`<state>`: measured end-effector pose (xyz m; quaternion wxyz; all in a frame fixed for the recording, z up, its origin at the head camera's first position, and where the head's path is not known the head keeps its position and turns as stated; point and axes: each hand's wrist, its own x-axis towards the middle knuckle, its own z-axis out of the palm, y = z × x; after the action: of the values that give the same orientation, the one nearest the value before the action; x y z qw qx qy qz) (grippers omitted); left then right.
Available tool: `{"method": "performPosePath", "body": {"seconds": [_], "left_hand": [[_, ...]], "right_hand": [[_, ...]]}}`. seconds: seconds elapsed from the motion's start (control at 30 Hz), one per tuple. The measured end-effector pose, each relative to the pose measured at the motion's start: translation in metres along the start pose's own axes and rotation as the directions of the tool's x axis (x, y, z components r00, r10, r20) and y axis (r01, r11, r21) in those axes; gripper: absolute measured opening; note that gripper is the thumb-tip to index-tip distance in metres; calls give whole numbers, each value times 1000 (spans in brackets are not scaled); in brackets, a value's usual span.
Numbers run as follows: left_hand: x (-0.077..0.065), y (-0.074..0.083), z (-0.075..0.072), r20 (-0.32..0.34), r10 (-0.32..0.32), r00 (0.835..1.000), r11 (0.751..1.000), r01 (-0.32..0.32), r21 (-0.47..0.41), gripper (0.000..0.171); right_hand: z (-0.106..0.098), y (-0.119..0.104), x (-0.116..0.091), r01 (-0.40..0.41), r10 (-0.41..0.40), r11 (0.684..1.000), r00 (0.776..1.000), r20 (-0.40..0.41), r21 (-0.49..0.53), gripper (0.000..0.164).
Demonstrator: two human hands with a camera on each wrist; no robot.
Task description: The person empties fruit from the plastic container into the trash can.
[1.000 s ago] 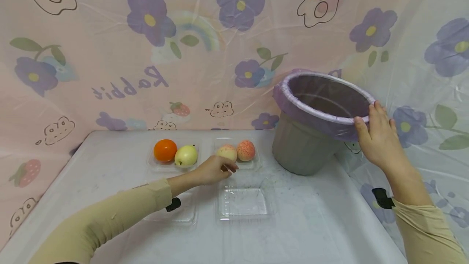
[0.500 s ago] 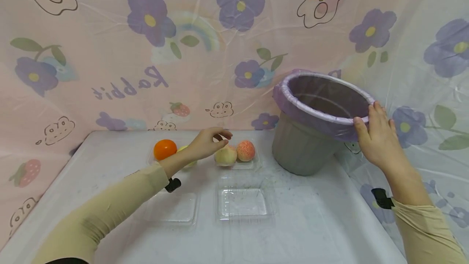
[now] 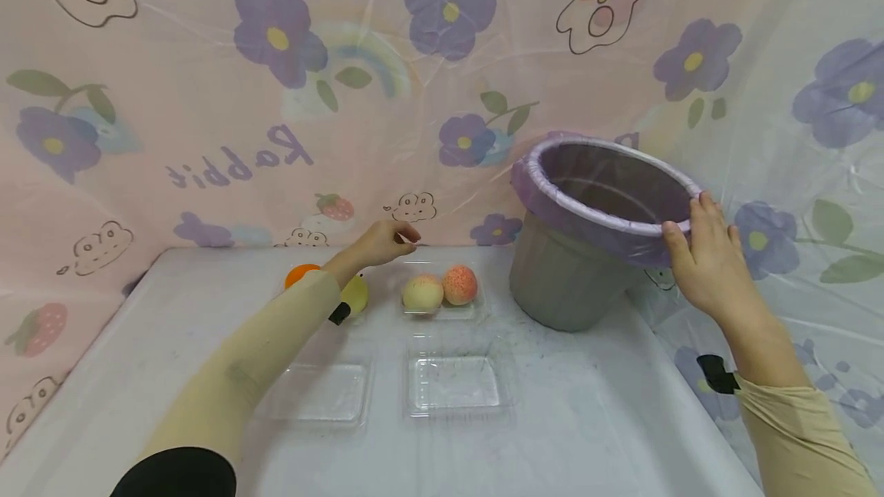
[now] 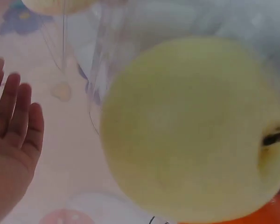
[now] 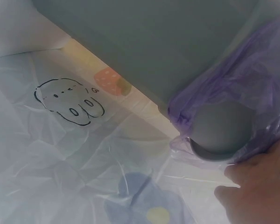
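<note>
My left hand [image 3: 381, 242] hovers over the far side of the table, holding nothing, its fingers loosely extended. Below its wrist are a partly hidden orange fruit [image 3: 302, 274] and a pale yellow-green fruit [image 3: 355, 296], which looms large in the left wrist view. A pale peach [image 3: 422, 294] and a redder peach [image 3: 460, 284] sit together in a clear plastic tray [image 3: 478, 311]. On the right, my right hand [image 3: 711, 267] rests on the rim of a grey bin [image 3: 569, 274], fingers fairly straight. A purple bag [image 3: 594, 225] lines the bin and folds over its rim.
Two clear plastic trays lie nearer me, a left one [image 3: 328, 393] partly behind the left sleeve and a right one [image 3: 456, 382]. A patterned curtain [image 3: 387, 121] rises behind the white table [image 3: 552, 420] and along its sides.
My left hand has moved from in front of the pale peach up and back to the far side, uncovering both peaches; its sleeve now covers part of the orange fruit. My right hand stays at the bin.
</note>
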<state>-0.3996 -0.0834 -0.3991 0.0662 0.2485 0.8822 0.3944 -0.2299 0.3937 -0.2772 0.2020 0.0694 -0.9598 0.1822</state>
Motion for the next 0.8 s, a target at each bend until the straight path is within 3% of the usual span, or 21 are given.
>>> {"method": "performPosePath", "body": {"seconds": [0.33,0.63,0.8], "left_hand": [[19,-9,0,215,-41,976,997,27,68,26],[24,-15,3,283,-56,957,998,47,37,31],[24,-20,4,302,-104,948,994,107,8,33]], "right_hand": [[0,0,0,1,-1,1000,1000,-1,3,80],[0,-1,1,-1,1,1000,1000,-8,-2,80],[0,-2,0,-6,6,1000,1000,3,-1,80]]}}
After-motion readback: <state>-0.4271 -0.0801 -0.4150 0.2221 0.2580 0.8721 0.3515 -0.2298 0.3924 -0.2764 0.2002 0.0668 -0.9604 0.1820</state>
